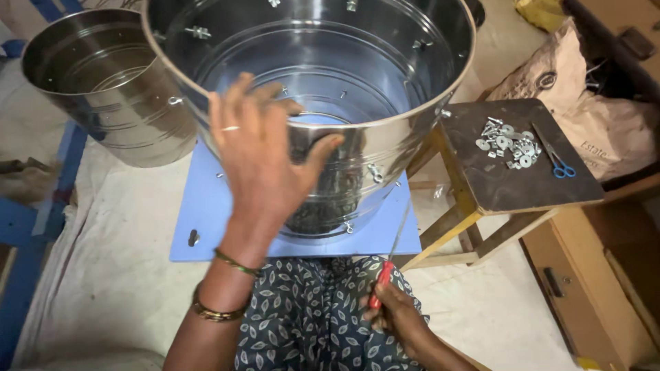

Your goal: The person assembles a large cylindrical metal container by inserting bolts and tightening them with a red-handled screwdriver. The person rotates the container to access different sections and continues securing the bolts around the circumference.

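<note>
A large shiny steel drum (385, 75) with bolts through its wall stands on a light blue board (206, 213). My left hand (258, 154) rests on the drum's near rim, fingers spread over the edge and thumb against the outer wall. Down by my lap, my right hand (392, 316) grips a red-handled screwdriver (390, 257), its shaft pointing up toward the board's near right edge and the drum's base.
A second steel drum (103, 89) stands at the back left. A dark wooden stool (515, 185) at the right holds several washers and bolts (509, 143) and blue-handled scissors (558, 161). A paper sack (584, 96) and wooden furniture (591, 288) lie beyond it.
</note>
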